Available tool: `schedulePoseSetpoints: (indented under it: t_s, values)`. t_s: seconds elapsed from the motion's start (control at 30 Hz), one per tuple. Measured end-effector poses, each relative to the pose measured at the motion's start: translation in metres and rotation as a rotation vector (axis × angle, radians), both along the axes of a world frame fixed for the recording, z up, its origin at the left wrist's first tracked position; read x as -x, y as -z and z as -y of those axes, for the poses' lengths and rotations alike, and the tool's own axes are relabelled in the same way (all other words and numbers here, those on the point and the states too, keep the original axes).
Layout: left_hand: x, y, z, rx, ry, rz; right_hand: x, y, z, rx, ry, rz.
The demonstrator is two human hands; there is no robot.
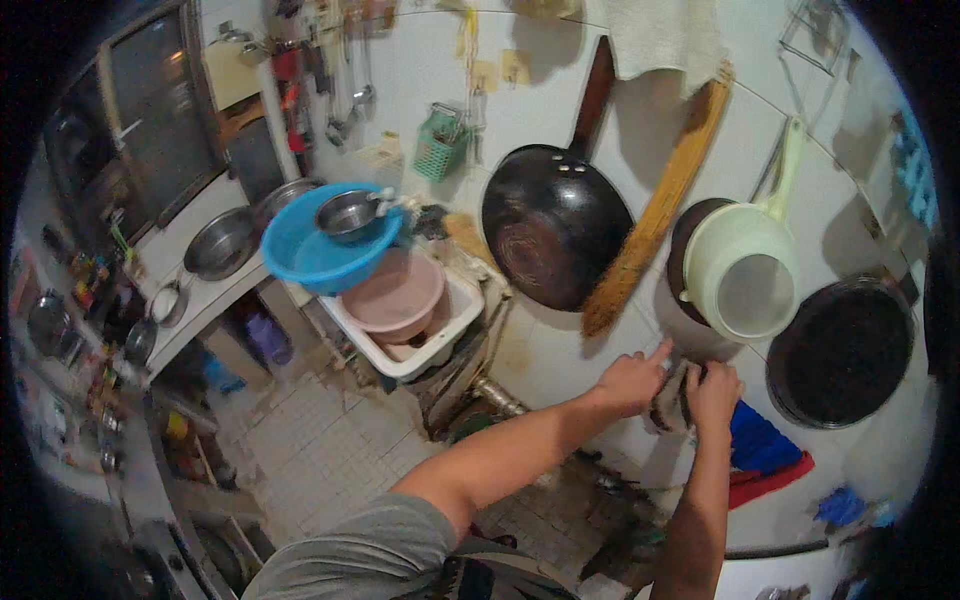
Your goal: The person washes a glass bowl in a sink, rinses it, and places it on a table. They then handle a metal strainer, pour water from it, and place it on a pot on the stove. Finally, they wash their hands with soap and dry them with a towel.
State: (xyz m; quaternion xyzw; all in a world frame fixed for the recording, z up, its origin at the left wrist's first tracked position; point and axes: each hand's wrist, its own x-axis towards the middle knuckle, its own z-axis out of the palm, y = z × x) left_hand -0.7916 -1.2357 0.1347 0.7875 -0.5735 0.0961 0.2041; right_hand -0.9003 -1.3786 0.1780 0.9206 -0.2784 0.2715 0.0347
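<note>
Both hands are raised at the tiled wall, below the hanging pans. A small brown-and-grey item [669, 399], apparently cloth, is between them, with a dark edge at its top; blur hides its exact kind. My right hand [714, 391] has its fingers bent over the item's upper right side. Beside its left edge is my left hand [632, 381], index finger stretched up toward the wall; whether the other fingers grip the item is unclear. A blue cloth with a red border [765, 442] hangs just right of my right wrist.
A black wok [555, 225], a wooden board [652, 217], a pale green strainer [739, 270] and a dark round pan [840, 352] hang above and around the hands. Left, blue [300, 251] and pink [394, 292] basins rest over a white sink [469, 319].
</note>
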Motion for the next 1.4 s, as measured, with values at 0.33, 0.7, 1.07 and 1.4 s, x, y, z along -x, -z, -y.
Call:
schedulePoseSetpoints:
  t_s: [0.33, 0.7, 1.07, 1.4]
  values:
    - [0.05, 0.09, -0.166, -0.334, -0.056, -0.339, 0.013, 0.041, 0.012, 0.038, -0.03, 0.103]
    - [0.103, 0.182, -0.399, -0.533, -0.409, -0.883, 0.06, 0.132, -0.112, -0.551, -0.367, -0.315]
    - [0.113, 0.209, -0.506, -0.603, -0.483, -0.869, 0.09, 0.224, -0.323, -1.007, -0.697, -0.936]
    - [0.136, 0.184, -0.445, -0.71, -0.278, -0.818, 0.201, 0.191, -0.294, -1.004, -0.339, -0.709]
